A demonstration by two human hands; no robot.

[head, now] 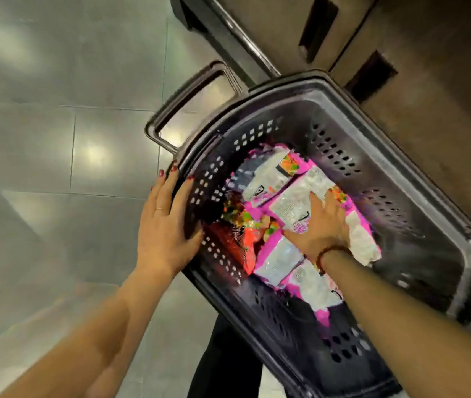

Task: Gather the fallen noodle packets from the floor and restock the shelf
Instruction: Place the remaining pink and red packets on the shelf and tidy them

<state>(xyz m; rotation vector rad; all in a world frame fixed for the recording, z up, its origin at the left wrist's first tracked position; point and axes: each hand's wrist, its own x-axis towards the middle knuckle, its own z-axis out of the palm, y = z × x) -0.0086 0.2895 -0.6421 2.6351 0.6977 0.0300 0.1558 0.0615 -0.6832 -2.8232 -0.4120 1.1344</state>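
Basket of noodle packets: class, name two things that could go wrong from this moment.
1. The left hand only presses the basket wall from outside, so the basket might tip or slide.
2. The right hand lies flat on loosely piled pink packets; grabbing several could let some slip back out.

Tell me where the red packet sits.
In the head view, the red packet lies inside the basket against its left wall, beside the pink packets, between the left hand and right hand.

We are in a shop aisle.
We see a shopping basket [418, 179] of noodle packets [294, 202], a tiled floor [56, 139] and shelving [429, 67].
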